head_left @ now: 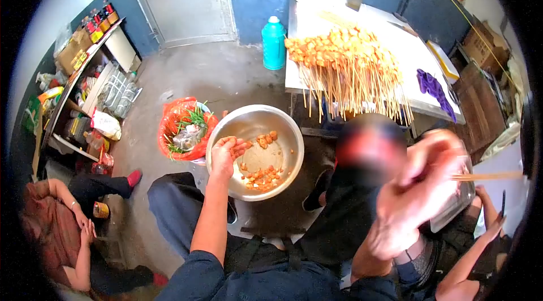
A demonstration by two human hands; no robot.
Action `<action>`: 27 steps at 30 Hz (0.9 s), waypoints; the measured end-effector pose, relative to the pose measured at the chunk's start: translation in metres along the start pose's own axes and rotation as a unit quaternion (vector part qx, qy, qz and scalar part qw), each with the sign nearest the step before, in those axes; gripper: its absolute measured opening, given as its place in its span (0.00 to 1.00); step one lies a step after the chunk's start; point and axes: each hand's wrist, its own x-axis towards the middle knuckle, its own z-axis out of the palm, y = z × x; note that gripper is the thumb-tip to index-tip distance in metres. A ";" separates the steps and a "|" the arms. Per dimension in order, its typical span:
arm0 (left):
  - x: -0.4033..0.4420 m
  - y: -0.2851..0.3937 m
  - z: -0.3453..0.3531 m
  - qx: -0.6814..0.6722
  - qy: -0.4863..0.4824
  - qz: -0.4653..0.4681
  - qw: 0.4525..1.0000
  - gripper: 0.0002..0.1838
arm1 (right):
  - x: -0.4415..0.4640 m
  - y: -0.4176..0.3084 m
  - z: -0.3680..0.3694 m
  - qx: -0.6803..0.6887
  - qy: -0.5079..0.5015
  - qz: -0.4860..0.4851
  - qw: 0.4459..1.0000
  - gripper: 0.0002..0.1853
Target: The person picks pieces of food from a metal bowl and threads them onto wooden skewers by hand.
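Over the left part of a wide metal bowl (294, 131), my left hand (226, 155) has its fingers curled together; what they hold, if anything, I cannot make out. Orange-brown pieces of marinated meat (263, 179) lie in the bottom of the bowl. Raised close to the camera on the right, my right hand (418, 188) is closed around thin wooden skewers (489, 176), which point out to the right. On the white table (435, 46) beyond lies a large heap of loaded skewers (345, 52), sticks toward me.
A bin with a red bag (172, 114) stands left of the bowl. A teal thermos (274, 44) stands beside the table, which also bears purple gloves (435, 92). One person (56, 227) sits at the left, another's arm (475, 250) shows lower right. A cluttered shelf (85, 80) lines the left wall.
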 end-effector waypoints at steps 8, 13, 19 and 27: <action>0.057 -0.055 -0.020 0.274 0.041 0.083 0.957 0.08 | -0.132 0.111 -0.048 -0.098 -0.271 0.439 0.851 0.15; 0.065 -0.069 -0.013 0.603 0.035 0.188 0.774 0.15 | -0.198 0.167 -0.097 -0.133 -0.217 0.531 0.808 0.14; 0.079 -0.087 -0.010 0.661 0.014 0.292 0.691 0.10 | -0.218 0.178 -0.106 -0.127 -0.205 0.529 0.814 0.12; 0.098 -0.090 -0.021 0.623 0.040 0.247 0.741 0.06 | -0.220 0.183 -0.105 -0.147 -0.214 0.483 0.836 0.09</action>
